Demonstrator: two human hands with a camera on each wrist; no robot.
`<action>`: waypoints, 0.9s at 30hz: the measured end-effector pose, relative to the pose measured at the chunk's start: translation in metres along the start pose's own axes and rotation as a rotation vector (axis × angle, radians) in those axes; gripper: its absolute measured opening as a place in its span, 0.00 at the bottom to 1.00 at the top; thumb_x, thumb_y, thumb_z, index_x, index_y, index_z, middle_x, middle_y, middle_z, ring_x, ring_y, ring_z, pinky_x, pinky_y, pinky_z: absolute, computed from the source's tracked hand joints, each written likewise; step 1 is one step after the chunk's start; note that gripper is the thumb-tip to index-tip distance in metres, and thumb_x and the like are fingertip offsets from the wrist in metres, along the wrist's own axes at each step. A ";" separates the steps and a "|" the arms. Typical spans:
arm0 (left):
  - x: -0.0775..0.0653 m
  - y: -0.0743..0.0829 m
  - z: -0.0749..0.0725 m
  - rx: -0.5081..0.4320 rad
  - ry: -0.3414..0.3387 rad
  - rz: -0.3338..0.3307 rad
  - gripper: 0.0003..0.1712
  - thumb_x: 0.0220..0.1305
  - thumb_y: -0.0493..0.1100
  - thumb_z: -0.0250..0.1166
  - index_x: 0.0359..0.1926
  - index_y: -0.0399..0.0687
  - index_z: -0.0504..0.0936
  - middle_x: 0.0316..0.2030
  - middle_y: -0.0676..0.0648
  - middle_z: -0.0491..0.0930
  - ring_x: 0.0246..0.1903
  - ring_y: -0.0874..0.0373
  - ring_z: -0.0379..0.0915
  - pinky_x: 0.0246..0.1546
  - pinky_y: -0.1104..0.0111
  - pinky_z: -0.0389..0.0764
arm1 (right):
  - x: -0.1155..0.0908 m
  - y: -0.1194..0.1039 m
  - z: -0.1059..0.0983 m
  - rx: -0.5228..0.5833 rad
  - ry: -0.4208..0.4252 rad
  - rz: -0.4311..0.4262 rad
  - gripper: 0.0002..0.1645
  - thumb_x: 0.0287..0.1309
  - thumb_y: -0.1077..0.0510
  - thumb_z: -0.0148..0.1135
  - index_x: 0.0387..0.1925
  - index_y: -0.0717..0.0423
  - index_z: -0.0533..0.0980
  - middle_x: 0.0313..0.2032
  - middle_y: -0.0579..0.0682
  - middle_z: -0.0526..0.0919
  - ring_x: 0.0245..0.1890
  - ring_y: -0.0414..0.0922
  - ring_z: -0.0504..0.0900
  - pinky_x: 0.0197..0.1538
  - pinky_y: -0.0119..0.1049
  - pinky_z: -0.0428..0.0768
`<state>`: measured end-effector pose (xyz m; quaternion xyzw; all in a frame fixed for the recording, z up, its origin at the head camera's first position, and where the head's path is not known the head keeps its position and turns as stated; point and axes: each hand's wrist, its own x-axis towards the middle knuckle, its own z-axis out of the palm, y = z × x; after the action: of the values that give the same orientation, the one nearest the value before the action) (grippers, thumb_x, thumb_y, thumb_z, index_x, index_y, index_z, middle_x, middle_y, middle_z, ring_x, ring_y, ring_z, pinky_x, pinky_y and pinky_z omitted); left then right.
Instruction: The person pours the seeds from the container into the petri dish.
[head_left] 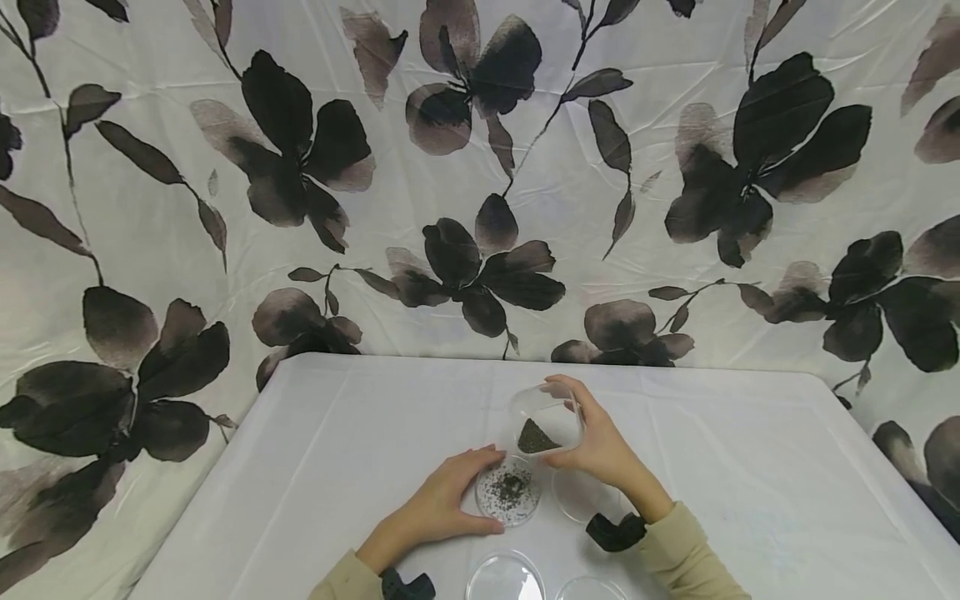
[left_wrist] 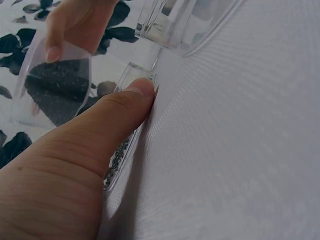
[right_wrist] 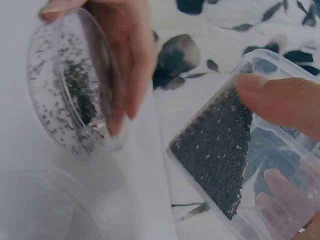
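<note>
My left hand (head_left: 446, 500) holds a round clear petri dish (head_left: 487, 510) on the white table, thumb on the near side and fingers on the far side. Small dark seeds (right_wrist: 80, 95) lie scattered in the dish, thickest near its middle. Above and just right of it, my right hand (head_left: 606, 442) grips a clear plastic container (head_left: 555, 406) by its side. That container is tilted, and a wedge of dark seeds (right_wrist: 215, 145) with pale specks has gathered in its lower corner. In the left wrist view, my left thumb (left_wrist: 120, 110) presses against the dish's edge.
Another clear round dish (head_left: 585, 500) stands to the right, partly beneath my right hand. Two more clear dishes, one left (head_left: 504, 575) and one right (head_left: 592, 588), are at the near edge of the view. A floral cloth (head_left: 465, 167) hangs behind the white-covered table (head_left: 360, 433).
</note>
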<state>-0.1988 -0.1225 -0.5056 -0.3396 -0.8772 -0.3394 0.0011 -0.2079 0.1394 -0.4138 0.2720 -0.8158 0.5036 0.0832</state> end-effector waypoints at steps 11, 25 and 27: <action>0.000 0.001 0.001 0.003 0.006 -0.015 0.53 0.41 0.68 0.71 0.68 0.59 0.62 0.68 0.51 0.61 0.67 0.50 0.55 0.66 0.49 0.55 | -0.004 0.061 -0.032 0.351 0.084 0.088 0.58 0.33 0.69 0.77 0.67 0.55 0.57 0.62 0.59 0.67 0.63 0.54 0.63 0.65 0.58 0.58; -0.001 0.002 0.000 -0.001 0.004 -0.035 0.53 0.40 0.68 0.71 0.68 0.60 0.62 0.68 0.51 0.61 0.67 0.49 0.55 0.65 0.48 0.55 | -0.026 0.098 -0.083 0.388 0.142 0.160 0.56 0.38 0.75 0.71 0.68 0.52 0.55 0.65 0.62 0.61 0.65 0.55 0.58 0.67 0.47 0.59; -0.001 0.003 0.000 -0.002 0.003 -0.037 0.53 0.40 0.68 0.71 0.68 0.60 0.62 0.68 0.51 0.61 0.67 0.49 0.54 0.65 0.48 0.55 | -0.028 0.100 -0.087 0.394 0.134 0.155 0.56 0.38 0.75 0.71 0.68 0.54 0.54 0.65 0.63 0.61 0.66 0.56 0.58 0.67 0.46 0.58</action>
<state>-0.1960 -0.1219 -0.5038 -0.3227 -0.8831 -0.3406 -0.0041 -0.2491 0.2596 -0.4615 0.1856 -0.7126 0.6752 0.0435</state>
